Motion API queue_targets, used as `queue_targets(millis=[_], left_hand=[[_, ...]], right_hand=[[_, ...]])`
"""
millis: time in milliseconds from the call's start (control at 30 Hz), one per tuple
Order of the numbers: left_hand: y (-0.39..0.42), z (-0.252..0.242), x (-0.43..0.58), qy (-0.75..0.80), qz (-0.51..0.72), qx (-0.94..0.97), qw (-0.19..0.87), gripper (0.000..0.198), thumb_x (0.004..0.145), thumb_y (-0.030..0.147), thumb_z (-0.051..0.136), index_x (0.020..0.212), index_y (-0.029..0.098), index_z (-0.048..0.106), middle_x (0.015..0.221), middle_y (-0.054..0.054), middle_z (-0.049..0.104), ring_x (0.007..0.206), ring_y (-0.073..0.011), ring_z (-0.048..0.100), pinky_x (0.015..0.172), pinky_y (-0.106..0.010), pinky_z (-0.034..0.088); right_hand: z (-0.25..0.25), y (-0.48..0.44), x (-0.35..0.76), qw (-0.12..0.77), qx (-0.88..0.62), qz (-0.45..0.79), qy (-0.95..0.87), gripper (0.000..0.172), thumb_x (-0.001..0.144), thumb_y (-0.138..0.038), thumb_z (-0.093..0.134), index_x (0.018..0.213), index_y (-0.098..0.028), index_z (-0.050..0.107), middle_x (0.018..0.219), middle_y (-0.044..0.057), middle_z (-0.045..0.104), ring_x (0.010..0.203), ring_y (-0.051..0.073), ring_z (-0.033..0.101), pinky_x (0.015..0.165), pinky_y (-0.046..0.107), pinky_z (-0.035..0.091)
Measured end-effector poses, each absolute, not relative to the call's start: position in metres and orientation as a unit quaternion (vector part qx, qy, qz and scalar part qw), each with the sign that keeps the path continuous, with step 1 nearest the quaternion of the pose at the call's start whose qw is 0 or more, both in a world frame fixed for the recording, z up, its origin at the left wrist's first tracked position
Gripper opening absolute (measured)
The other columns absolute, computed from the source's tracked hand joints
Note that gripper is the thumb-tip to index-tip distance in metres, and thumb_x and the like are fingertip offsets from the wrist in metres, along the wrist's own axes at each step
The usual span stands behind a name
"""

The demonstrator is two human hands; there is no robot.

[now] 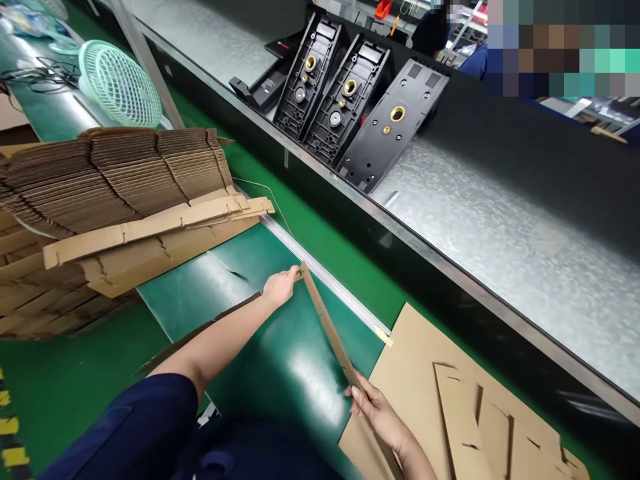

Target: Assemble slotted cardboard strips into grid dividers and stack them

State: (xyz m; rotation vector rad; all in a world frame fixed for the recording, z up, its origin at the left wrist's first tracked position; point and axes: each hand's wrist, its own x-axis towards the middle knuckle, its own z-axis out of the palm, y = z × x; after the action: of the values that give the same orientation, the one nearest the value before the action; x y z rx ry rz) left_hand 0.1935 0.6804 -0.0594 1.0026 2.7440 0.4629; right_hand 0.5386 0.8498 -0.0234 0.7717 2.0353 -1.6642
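Observation:
A long, narrow cardboard strip (327, 325) stands on edge above the green tabletop (240, 273), slanting from the middle down to the lower right. At its far end, my left hand (281, 288) pinches the tip between thumb and fingers. Further down the strip, my right hand (375, 408) is closed around it, thumb on the near side. Another dark-edged cardboard piece (200, 330) shows behind my left forearm, partly hidden. Flat cardboard pieces with slits (465, 413) lie to the right of my right hand, on a larger cardboard sheet (405, 353).
A tall stack of slotted cardboard strips (125, 173) fills the left side. Behind it stands a light green plastic basket (120, 83). Across the back runs a conveyor (500, 220) with a dark side rail, carrying several black moulded panels (395, 123). A person is partly visible at the back.

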Motion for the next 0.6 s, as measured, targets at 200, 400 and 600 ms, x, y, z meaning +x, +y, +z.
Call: queue_targets(millis=[200,400,600], left_hand=[[0.68,-0.06,0.201,0.925,0.158,0.337,0.078,0.073,0.085,0.012,0.042,0.148,0.026,0.009,0.102,-0.006,0.065,0.091,-0.0202,0.063,0.081,-0.032,0.047],[0.683,-0.054,0.196,0.917,0.165,0.357,0.069,0.068,0.078,0.005,0.042,0.141,0.031,0.035,0.117,-0.004,0.061,0.1,-0.0197,0.061,0.087,-0.032,0.048],[0.712,-0.038,0.161,0.924,0.161,0.344,0.045,0.066,0.082,0.006,0.04,0.144,0.03,0.031,0.124,-0.006,0.059,0.106,-0.0209,0.059,0.093,-0.033,0.046]], right_hand=[[-0.022,0.854,0.526,0.21,0.279,-0.568,0.746,0.072,0.082,-0.065,0.048,0.141,-0.025,0.039,0.098,0.006,0.063,0.074,0.016,0.057,0.078,0.037,0.05],[-0.013,0.867,0.511,0.196,0.274,-0.531,0.777,0.069,0.082,-0.064,0.048,0.139,-0.027,0.042,0.115,0.005,0.064,0.096,0.022,0.059,0.086,0.038,0.05],[-0.024,0.885,0.474,0.087,0.26,-0.412,0.869,0.057,0.085,-0.06,0.044,0.124,-0.022,0.059,0.123,0.008,0.061,0.114,0.026,0.055,0.104,0.042,0.038]])
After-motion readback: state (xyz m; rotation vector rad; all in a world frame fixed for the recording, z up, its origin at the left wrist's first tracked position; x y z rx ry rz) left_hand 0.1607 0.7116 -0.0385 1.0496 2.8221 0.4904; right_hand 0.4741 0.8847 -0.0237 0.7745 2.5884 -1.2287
